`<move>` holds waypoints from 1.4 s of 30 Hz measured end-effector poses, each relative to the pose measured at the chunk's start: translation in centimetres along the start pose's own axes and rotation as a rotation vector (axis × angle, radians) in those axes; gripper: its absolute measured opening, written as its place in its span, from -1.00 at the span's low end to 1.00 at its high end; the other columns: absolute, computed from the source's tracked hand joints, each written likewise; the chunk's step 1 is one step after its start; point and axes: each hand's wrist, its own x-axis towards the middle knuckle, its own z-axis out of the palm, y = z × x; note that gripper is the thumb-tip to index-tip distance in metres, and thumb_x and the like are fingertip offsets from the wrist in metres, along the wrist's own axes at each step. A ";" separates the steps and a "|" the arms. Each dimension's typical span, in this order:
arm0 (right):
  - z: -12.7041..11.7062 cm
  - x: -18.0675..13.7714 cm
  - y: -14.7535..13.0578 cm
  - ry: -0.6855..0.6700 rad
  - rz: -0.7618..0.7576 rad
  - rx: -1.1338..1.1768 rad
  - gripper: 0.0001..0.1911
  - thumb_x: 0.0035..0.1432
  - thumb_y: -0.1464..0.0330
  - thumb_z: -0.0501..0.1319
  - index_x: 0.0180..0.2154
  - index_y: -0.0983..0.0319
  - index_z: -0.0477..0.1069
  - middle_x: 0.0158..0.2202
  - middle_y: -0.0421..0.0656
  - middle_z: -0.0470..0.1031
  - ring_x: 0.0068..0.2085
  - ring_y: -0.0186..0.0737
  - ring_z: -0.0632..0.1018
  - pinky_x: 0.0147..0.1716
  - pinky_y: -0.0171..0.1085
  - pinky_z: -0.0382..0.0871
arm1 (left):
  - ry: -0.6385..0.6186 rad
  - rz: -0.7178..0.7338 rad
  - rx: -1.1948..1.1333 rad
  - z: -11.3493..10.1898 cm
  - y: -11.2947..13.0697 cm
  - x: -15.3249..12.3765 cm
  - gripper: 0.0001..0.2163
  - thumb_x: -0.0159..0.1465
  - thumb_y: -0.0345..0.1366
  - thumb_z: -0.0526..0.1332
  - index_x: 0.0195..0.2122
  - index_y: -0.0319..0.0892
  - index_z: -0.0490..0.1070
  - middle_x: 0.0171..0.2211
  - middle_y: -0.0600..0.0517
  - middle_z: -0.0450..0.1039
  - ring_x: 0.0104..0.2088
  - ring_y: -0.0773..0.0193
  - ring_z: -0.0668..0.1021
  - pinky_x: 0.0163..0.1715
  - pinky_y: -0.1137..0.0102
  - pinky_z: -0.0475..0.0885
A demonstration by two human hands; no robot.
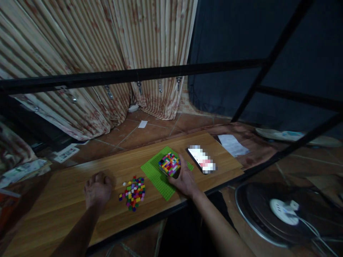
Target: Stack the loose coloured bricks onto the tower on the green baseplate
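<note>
Though long axis unclear, multicoloured block (169, 163), mosaic side up, in pinching right grip (185, 179).

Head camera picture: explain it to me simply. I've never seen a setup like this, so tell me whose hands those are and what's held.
There is no machine here: these are a person's bare hands, seen from a camera worn on that person's head, looking forward and down. The right hand holds the side of a multicoloured brick block over a green baseplate. The left hand is at the wooden tabletop, beside loose bricks. A phone lies beyond the baseplate, its screen pixelated.
</note>
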 end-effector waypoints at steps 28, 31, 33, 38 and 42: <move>-1.9 -2.3 -0.3 0.055 -0.063 0.112 -0.10 0.04 0.34 0.33 0.33 0.17 -0.03 0.26 0.06 0.19 0.10 -0.05 0.45 0.10 0.00 0.36 | -0.040 0.017 -0.019 -0.7 0.2 0.0 -0.54 0.35 -0.19 -0.15 0.12 -0.31 0.31 0.13 -0.32 0.34 0.14 -0.18 0.38 0.11 0.01 0.28; -0.6 -4.7 -2.5 0.198 -0.128 0.127 -0.51 0.24 0.38 0.14 0.19 0.15 0.21 0.10 0.02 0.35 -0.02 -0.12 0.50 -0.02 -0.09 0.44 | -0.027 0.008 -0.023 -0.8 0.3 -0.3 -0.56 0.35 -0.19 -0.11 0.10 -0.30 0.33 0.12 -0.32 0.35 0.12 -0.18 0.38 0.08 0.01 0.29; 0.7 -6.0 -4.4 0.079 -0.261 0.122 -0.64 0.26 0.42 0.10 0.08 0.13 0.34 -0.02 -0.04 0.44 -0.01 -0.13 0.49 -0.01 -0.13 0.43 | -0.008 0.017 -0.031 -0.9 0.4 -0.3 -0.58 0.33 -0.21 -0.07 0.09 -0.30 0.34 0.11 -0.32 0.36 0.11 -0.15 0.39 0.08 0.02 0.30; 4.5 -7.1 -7.9 -0.199 -0.299 0.024 -0.75 0.22 0.41 0.15 -0.06 0.16 0.44 -0.11 -0.06 0.48 -0.08 -0.09 0.49 -0.08 -0.14 0.44 | -0.007 -0.013 -0.008 -0.6 0.3 -0.2 -0.59 0.32 -0.20 -0.06 0.09 -0.26 0.35 0.11 -0.28 0.38 0.10 -0.13 0.41 0.07 0.04 0.31; 7.1 -6.6 -8.4 -0.290 -0.273 -0.119 -0.79 0.19 0.40 0.19 -0.11 0.20 0.46 -0.12 -0.03 0.48 -0.10 -0.03 0.48 -0.10 -0.09 0.43 | 0.011 -0.006 -0.016 -0.5 0.4 -0.2 -0.60 0.32 -0.22 -0.05 0.08 -0.27 0.35 0.10 -0.29 0.38 0.10 -0.13 0.40 0.07 0.03 0.30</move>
